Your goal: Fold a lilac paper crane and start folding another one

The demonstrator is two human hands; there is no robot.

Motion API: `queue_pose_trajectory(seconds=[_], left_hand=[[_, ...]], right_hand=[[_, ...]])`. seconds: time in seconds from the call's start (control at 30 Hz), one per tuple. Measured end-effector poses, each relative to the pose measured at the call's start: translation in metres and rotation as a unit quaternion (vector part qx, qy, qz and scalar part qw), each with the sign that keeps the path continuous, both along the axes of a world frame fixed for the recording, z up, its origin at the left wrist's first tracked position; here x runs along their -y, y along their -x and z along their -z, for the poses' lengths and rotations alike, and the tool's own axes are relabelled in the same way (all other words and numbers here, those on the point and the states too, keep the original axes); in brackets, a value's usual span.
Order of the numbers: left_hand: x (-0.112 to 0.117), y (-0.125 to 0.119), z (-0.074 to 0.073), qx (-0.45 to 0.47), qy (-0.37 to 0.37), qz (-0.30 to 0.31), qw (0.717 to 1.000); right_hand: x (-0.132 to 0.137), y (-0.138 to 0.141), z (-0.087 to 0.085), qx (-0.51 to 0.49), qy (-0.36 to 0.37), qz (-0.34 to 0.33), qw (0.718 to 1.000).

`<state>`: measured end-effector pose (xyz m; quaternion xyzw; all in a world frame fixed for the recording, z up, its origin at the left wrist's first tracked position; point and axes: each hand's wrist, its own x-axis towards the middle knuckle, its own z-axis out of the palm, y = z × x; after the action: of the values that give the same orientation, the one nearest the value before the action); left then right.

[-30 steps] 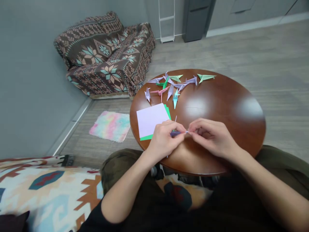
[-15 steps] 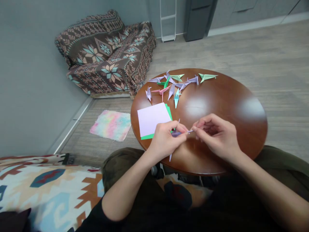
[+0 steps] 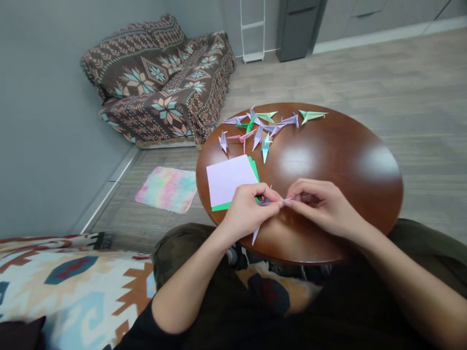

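Note:
Between thumb and fingers, my left hand pinches a lilac origami crane, most of it hidden behind the hand. My right hand is closed at the fingertips on the crane's thin pointed end, close to the left fingertips. Just left of and partly under my left hand lies a stack of square origami paper, a lilac sheet on top and green sheets showing at the edges. Beyond it, several folded cranes in lilac, a green crane, a pink crane and a light blue crane lie grouped together.
All this rests on a round brown wooden table. A pale green crane sits near its far edge. A sofa with a patterned cover stands back left, and a pastel rug lies on the floor.
My right hand has moved slightly left, its fingertips now meeting the left ones at the crane's tip. The left hand has shifted only a little; the other cranes lie unchanged.

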<state>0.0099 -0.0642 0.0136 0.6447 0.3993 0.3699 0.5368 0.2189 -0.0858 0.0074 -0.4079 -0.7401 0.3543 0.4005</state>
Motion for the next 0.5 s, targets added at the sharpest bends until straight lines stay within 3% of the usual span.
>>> queue_pose_trajectory(seconds=[0.2, 0.4, 0.5], left_hand=[[0.001, -0.002, 0.003, 0.0, 0.015, 0.002, 1.0], [-0.008, -0.002, 0.009, 0.101, 0.125, -0.027, 0.987], [-0.013, -0.002, 0.013, 0.147, 0.152, -0.057, 0.976]], right_hand=[[0.002, 0.0, -0.001, -0.004, -0.002, 0.003, 1.0], [-0.009, -0.01, 0.003, -0.114, 0.044, 0.181, 0.976], [-0.009, 0.0, 0.009, -0.105, 0.097, 0.119, 0.983]])
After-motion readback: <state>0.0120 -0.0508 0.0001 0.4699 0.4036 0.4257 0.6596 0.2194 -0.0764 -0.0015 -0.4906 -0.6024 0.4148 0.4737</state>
